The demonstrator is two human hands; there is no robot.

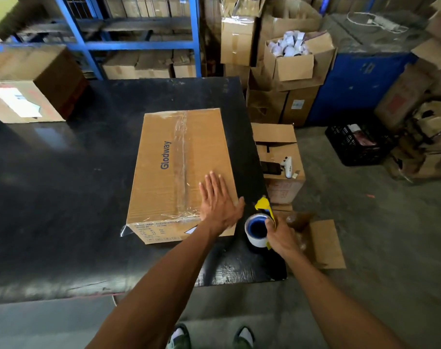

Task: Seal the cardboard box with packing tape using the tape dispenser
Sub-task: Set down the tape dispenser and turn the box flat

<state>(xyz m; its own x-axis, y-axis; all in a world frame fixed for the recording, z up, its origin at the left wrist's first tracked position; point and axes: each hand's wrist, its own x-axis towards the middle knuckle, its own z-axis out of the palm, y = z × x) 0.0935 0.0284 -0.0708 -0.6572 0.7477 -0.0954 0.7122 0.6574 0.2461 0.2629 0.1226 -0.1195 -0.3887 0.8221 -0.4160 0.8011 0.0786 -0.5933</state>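
A brown cardboard box (164,157) printed "Glodway" lies closed on the black table (63,197). A strip of clear tape (180,157) runs along its top seam and folds over the near edge. My left hand (218,200) rests flat, fingers spread, on the box's near right corner. My right hand (281,236) grips the tape dispenser (258,226), a yellow frame carrying a roll of clear tape with a blue core, just right of the box above the table's edge.
Another cardboard box (30,86) sits at the table's far left. Right of the table stand open boxes, one (281,157) holding a white handheld scanner (288,166). A black crate (355,144), stacked cartons and blue shelving (128,44) fill the background.
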